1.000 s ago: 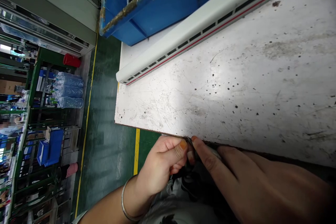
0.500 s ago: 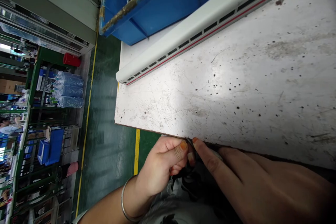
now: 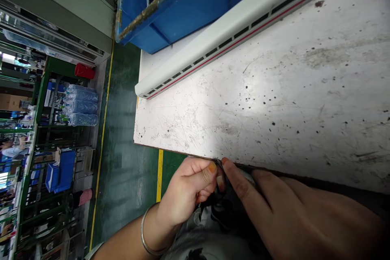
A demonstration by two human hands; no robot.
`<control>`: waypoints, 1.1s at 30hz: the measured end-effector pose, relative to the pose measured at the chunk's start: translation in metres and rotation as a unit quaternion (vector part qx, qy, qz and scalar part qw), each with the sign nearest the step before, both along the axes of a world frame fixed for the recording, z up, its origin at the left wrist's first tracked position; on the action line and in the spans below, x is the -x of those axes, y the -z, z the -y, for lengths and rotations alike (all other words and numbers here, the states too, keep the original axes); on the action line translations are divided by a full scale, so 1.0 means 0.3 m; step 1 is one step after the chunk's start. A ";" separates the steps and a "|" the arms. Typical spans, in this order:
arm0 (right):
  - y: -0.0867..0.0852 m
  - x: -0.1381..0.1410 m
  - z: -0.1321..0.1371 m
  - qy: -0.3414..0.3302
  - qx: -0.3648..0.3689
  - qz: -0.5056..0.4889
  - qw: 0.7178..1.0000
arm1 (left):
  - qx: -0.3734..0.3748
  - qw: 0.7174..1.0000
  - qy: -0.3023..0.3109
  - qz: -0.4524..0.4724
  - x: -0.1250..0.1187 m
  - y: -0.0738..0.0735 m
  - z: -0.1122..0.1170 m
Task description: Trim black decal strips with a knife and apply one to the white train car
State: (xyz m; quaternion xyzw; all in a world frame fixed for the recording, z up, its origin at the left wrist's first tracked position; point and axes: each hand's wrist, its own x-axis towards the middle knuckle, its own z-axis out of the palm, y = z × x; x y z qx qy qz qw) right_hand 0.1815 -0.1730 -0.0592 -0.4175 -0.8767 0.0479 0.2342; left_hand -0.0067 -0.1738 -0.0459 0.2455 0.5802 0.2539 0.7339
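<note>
My left hand (image 3: 187,191), with a metal bangle on the wrist, is curled into a pinch just below the near edge of the white worktable (image 3: 274,101). My right hand (image 3: 292,211) lies beside it, its fingertips meeting the left thumb. Between them both hands pinch a small dark item (image 3: 219,170) at the table edge; it is mostly hidden and I cannot name it. Dark and grey cloth sits under the hands. A long white toy train car (image 3: 231,32) with black windows and a red stripe lies on the far part of the table, away from both hands.
A blue plastic crate (image 3: 183,4) with a worn rim stands behind the train. Left of the table the green floor (image 3: 122,162) has yellow lines. Green shelving (image 3: 51,138) holds water bottle packs and blue bins, with a red cup above. A person is far left.
</note>
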 end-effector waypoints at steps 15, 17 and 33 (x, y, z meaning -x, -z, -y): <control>0.041 -0.031 0.005 -0.019 0.044 -0.076 0.996 | 0.112 0.979 -0.044 0.164 0.043 -0.022 -0.015; 0.039 -0.042 0.007 -0.030 0.062 -0.074 0.995 | 0.124 0.973 -0.047 0.190 0.053 -0.032 -0.020; 0.026 -0.032 0.026 -0.043 0.066 -0.069 0.994 | 0.074 0.995 -0.061 0.040 0.029 -0.028 -0.001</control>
